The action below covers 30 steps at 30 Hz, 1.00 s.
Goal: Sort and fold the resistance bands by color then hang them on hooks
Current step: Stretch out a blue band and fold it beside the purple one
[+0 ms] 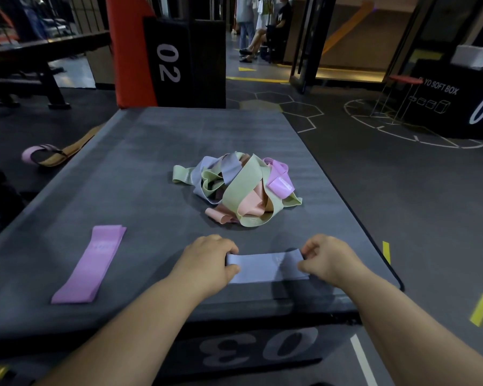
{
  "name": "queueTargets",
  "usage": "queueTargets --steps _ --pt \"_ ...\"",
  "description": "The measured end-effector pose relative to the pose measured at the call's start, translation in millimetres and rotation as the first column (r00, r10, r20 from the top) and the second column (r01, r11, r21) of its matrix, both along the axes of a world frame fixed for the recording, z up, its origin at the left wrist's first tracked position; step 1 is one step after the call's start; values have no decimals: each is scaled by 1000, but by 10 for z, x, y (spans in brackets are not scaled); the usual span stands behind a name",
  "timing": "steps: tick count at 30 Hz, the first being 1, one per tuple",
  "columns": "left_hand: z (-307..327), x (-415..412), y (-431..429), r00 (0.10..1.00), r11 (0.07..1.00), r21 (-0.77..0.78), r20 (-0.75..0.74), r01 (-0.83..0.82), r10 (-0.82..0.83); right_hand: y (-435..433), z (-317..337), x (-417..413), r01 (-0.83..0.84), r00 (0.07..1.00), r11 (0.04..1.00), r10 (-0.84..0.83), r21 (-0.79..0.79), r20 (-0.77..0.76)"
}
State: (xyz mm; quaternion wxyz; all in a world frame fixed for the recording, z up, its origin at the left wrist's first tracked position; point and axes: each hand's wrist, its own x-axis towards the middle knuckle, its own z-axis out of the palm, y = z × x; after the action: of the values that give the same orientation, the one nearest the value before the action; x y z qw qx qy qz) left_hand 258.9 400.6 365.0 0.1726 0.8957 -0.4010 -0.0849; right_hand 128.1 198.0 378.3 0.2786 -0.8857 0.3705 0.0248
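Note:
A blue-grey resistance band (265, 267) lies flat near the front edge of the dark soft box (140, 168). My left hand (207, 260) pinches its left end, and my right hand (328, 260) pinches its right end. Behind them, a tangled pile of bands (239, 188) in green, pink, purple and blue-grey sits mid-box. A flat purple band (91, 263) lies on the box to the left.
A purple and tan strap (45, 156) lies on the floor left of the box. An orange and black pad marked 02 (165, 62) stands behind the box. A black soft box (455, 104) stands at the right. People are in the far doorway.

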Motion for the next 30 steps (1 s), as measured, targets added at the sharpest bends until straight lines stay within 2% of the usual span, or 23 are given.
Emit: queueTargets --steps 5,8,11,13,17,19,22,27,30 --pt "20 -7 -17 997 998 7 -48 -59 60 12 18 14 -20 997 999 17 38 76" --pt "44 -21 -36 993 998 20 -93 -68 69 10 31 26 -5 978 988 -28 156 206" --pt "65 -19 -57 984 997 -3 -161 -82 80 -17 21 36 41 943 940 -149 340 299" --pt "87 -24 -85 965 995 -14 -246 -96 90 -53 17 48 63 917 926 -200 372 344" --pt "106 -96 -157 911 991 -71 -404 -117 79 -118 52 57 126 875 954 -235 271 422" --pt "91 -152 -193 905 991 -72 -420 -111 71 -136 46 79 137 883 971 -210 197 421" --pt "84 -218 -240 931 994 -32 -355 -104 86 -140 2 138 148 898 979 -192 141 396" --pt "84 -263 -286 960 994 -31 -265 -106 94 -122 -78 225 132 897 981 -179 142 404" --pt "46 -255 -289 981 995 -48 -178 -88 78 -103 -135 252 106 922 992 -122 65 368"
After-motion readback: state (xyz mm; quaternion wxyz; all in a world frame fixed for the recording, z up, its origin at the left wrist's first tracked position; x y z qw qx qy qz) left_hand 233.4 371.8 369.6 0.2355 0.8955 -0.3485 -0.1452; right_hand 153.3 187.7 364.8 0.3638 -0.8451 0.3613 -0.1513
